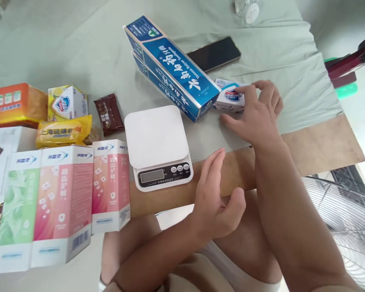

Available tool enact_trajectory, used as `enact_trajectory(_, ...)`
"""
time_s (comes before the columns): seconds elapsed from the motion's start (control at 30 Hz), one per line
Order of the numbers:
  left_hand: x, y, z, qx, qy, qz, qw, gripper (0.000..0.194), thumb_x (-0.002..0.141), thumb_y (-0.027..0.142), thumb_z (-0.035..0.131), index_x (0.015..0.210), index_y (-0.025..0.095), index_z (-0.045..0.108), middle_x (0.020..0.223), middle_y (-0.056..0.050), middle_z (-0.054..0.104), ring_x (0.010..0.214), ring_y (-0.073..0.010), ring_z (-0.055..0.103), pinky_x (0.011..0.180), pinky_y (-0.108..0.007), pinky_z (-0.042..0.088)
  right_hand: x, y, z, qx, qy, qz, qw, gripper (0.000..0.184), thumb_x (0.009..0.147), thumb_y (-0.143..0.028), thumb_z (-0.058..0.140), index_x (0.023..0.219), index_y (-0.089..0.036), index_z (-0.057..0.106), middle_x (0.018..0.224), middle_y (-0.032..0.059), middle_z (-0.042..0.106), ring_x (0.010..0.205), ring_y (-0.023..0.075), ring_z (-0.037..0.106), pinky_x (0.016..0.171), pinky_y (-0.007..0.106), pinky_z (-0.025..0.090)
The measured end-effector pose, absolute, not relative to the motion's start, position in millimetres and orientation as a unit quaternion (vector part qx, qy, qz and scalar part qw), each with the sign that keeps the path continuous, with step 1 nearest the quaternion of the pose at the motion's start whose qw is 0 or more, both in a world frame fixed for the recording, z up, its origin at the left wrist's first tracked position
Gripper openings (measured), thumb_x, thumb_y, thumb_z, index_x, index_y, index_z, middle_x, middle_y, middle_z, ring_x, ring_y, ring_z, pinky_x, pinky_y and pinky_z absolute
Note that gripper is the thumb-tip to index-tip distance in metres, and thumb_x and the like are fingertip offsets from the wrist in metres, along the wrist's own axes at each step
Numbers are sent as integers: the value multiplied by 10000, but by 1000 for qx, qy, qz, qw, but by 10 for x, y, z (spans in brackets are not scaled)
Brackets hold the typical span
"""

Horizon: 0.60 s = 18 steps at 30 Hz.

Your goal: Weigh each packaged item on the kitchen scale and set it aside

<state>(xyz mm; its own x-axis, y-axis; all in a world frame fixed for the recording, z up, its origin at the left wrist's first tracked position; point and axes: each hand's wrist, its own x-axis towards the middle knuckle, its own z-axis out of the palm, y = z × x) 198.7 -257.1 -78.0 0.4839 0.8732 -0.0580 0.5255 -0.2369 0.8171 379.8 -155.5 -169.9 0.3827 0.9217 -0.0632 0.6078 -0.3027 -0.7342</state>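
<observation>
My right hand (257,115) is at a white and blue Safeguard soap box (229,96), with the index finger on its top and the thumb at its near side. The other fingers curl away from the box. My left hand (214,198) is open over the table's front edge, its fingers stretched and thumb apart, holding nothing. To its left stands a white kitchen scale (156,138) with a bare plate and a blank display. Two stacked blue Yunnan Baiyao toothpaste boxes (173,67) lie behind the scale, their near end beside the soap box.
A dark phone (214,54) lies behind the toothpaste boxes. At left are pink cartons (62,202), a green carton (16,211), a yellow soap box (67,101), a yellow packet (63,132), a brown sachet (108,114) and an orange package (15,105). A clear bottle (248,11) is at the back.
</observation>
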Motion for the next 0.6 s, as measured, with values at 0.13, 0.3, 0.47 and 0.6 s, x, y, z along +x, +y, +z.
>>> enact_trajectory(0.13,1986,-2602,-765,764,451,212,409,686,1007,271,583,1652,178,368,1673,-193,477,1580,-296,487,1319,-468,459,3835,-1582,-1669,-774,-484,276,300,536,772,-311,702,1273,-249,521,1463,162,558,1465,423,472,1241,700,310)
enact_trajectory(0.3,1960,-2563,-714,755,470,212,405,643,1004,326,584,1605,177,410,1642,-188,506,1557,-300,504,1314,-504,453,3906,-1751,-1669,-783,-453,329,273,721,703,-355,767,1353,-234,480,1324,157,558,1242,406,599,1074,647,484)
enact_trajectory(0.47,1959,-2491,-679,735,485,225,416,642,1012,410,567,1575,132,431,1638,-212,499,1563,-314,488,1321,-506,430,3922,-1973,-1675,-807,-429,315,257,567,612,-416,837,1076,-232,568,1085,99,574,1123,389,615,1036,652,512)
enact_trajectory(0.6,1957,-2498,-602,736,470,265,410,611,1026,430,566,1565,174,437,1632,-190,499,1553,-314,491,1306,-503,438,3900,-2004,-1621,-848,-316,180,386,510,670,-359,795,1109,-207,583,1149,141,558,1227,405,580,1133,662,450)
